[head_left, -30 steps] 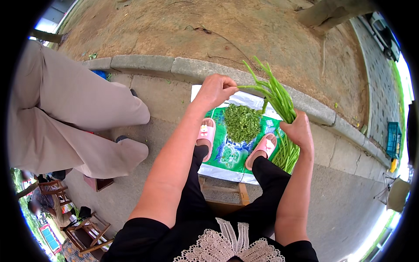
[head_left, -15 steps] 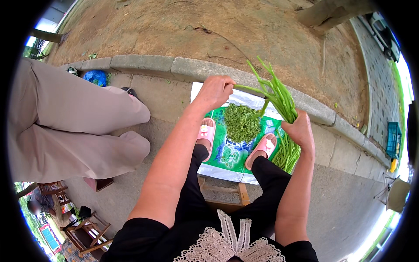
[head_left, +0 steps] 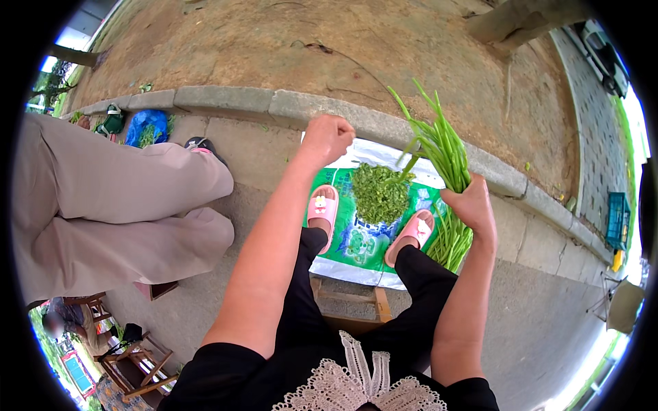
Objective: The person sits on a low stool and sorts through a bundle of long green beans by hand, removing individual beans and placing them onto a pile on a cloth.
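Observation:
My right hand (head_left: 473, 205) is wrapped round a bunch of long green stems (head_left: 444, 147), whose upper ends fan out above the sheet. My left hand (head_left: 330, 139) hovers over the sheet's upper left edge, apart from the bunch. Its fingers are closed, and whatever they may hold is hidden. Between my feet, a heap of picked green leaves (head_left: 379, 194) lies on the green and white printed sheet (head_left: 360, 253). More green stems (head_left: 452, 241) lie at the sheet's right side, below my right hand.
My feet in pink slippers (head_left: 323, 209) rest on the sheet. A stone kerb (head_left: 226, 99) runs behind it, with bare soil beyond. At the left sits another person in beige trousers (head_left: 130, 171), near a blue bag (head_left: 147, 128) holding greens. A blue crate (head_left: 617, 220) stands far right.
My left hand has moved left and a little up, away from the stem it was pinching at the bunch. That stem has swung back. The neighbour's legs have shifted slightly, uncovering more of the blue bag.

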